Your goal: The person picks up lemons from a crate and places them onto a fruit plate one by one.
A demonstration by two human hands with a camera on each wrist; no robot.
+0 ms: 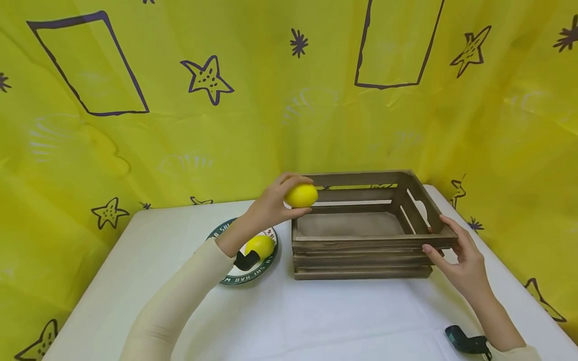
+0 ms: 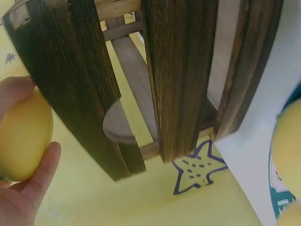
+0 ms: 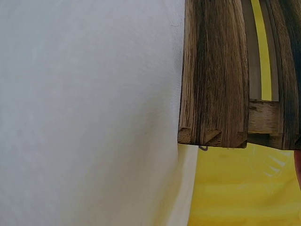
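In the head view my left hand (image 1: 270, 203) holds a lemon (image 1: 301, 195) between thumb and fingers, up by the left rim of a brown slatted wooden crate (image 1: 361, 245). From the left wrist, the same lemon (image 2: 24, 136) shows beside the crate's end slats (image 2: 181, 80), which have a rounded handle cutout. My right hand (image 1: 465, 258) grips the crate's front right corner, thumb on the near side and fingers over the end rail. Only a sliver of that hand reaches the right wrist view. The crate's visible floor is bare.
Left of the crate, a green-rimmed plate (image 1: 246, 281) carries a lemon (image 1: 260, 247), partly behind my left forearm; the left wrist view shows two yellow fruits there. A white cloth (image 1: 343, 321) covers the table. A yellow patterned curtain (image 1: 253, 135) hangs behind it.
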